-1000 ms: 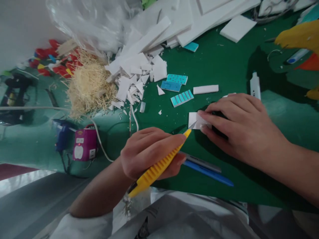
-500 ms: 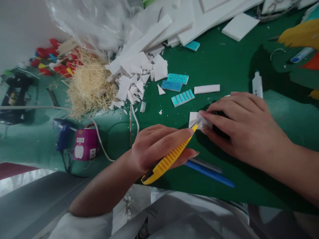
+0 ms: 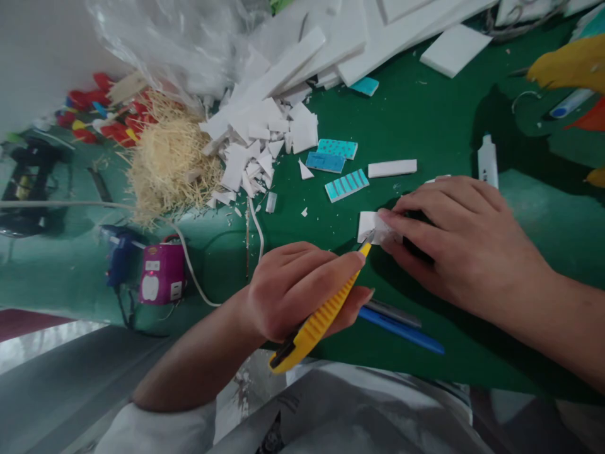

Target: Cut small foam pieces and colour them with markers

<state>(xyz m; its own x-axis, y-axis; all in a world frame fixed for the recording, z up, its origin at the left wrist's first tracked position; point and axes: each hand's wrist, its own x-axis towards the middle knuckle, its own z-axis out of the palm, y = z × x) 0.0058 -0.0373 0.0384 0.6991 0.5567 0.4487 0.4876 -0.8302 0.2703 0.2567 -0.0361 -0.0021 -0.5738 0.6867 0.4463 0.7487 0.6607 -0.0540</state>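
Note:
A yellow utility knife [image 3: 321, 321] is gripped in my left hand [image 3: 295, 287], its blade pointing up and right. The blade tip touches, or lies just over, a small white foam board piece [image 3: 367, 226] on the green table. My right hand [image 3: 466, 236] presses that piece down with thumb and fingertips at its right part; the fingers cover some of it. Just beyond lie a white foam strip [image 3: 392, 168], a striped turquoise piece [image 3: 347, 185], a blue piece [image 3: 325, 162] and a dotted turquoise piece [image 3: 337, 149].
Blue and grey pens [image 3: 401, 330] lie near the table's front edge. White foam scraps [image 3: 255, 151] and a straw heap [image 3: 172, 164] are at left, by a purple adapter [image 3: 162, 274] with cables. A marker [image 3: 488, 162] lies beyond my right hand. Foam sheets [image 3: 378, 44] fill the back.
My left hand has drawn the knife slightly down and left, towards me, and its handle end sits lower. My right hand stays on the foam piece.

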